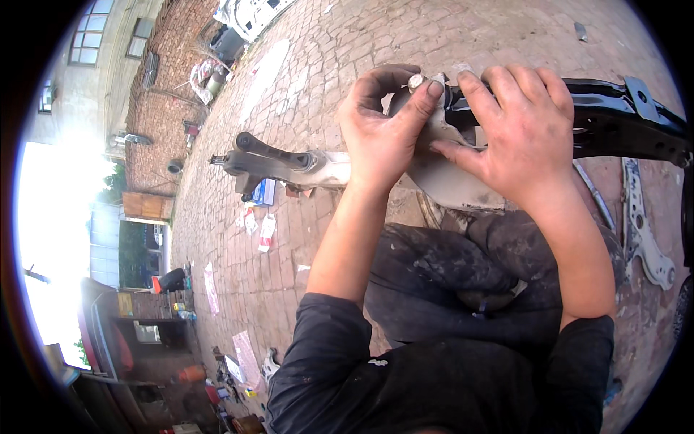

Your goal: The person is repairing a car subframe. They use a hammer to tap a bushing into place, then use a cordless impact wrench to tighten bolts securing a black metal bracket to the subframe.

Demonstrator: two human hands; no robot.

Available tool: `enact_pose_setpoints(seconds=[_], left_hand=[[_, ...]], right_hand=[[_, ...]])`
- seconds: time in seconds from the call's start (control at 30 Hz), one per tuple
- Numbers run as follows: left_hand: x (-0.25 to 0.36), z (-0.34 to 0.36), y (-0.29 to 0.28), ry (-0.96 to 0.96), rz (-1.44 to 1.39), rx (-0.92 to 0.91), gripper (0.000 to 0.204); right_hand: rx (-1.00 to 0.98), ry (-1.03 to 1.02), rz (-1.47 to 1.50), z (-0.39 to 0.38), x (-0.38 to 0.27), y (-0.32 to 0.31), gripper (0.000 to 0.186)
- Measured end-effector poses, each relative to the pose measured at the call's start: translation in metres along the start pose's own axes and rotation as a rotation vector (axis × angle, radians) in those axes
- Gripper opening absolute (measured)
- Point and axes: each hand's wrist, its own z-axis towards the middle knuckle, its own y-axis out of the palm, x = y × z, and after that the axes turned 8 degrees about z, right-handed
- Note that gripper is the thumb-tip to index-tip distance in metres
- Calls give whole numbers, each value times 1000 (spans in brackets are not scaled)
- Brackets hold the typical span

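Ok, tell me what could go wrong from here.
The small round piece, pinched by the thumb and forefinger of the left hand, could slip and drop onto the brick paving. The bare right hand, close to the black metal beam, might get scraped.

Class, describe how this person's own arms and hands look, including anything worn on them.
The left sleeve and right sleeve are black and short, leaving the forearms bare. The left hand and right hand are gloveless, without visible rings or watches. Dark grime smudges the left fingers.
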Motion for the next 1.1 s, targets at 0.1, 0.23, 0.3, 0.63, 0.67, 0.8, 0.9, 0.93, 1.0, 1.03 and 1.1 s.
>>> enact_pose_setpoints(seconds=[0.1, 0.23, 0.3, 0.63, 0.67, 0.8, 0.9, 0.93, 1.0, 1.03, 1.1], left_hand=[[11, 2, -1, -143, -58, -42, 36], [15, 5, -2, -175, -47, -66, 35], [20, 8, -1, -190, -14, -85, 34], [10, 7, 8, 6, -53, -57, 27], [11, 8, 6, -20, -42, -106, 26], [18, 23, -9, -85, 31, -347, 25], [25, 52, -33, 374, 489, -534, 25], [35, 56, -33, 405, 591, -592, 24], [46, 60, -32, 511, 833, -665, 26], [47, 64, -30, 586, 966, -682, 29], [60, 69, -24, 550, 1182, -740, 36]], right_hand=[[2, 5, 0, 0, 0, 1, 64], [-3, 15, -2, 2, -2, 1, 63], [-5, 16, -9, 3, -1, 3, 63], [-1, 14, -37, 6, 3, 7, 63], [-3, 14, -37, 5, 4, 7, 63], [3, 3, -12, 4, 7, 5, 67], [1, -3, 8, 5, 5, 3, 66], [-17, -4, 6, 7, 3, 0, 65], [-34, -6, 13, 7, 0, -3, 64], [-34, -8, 11, 6, 0, -2, 64], [-21, -9, 16, 5, 0, -1, 63]])
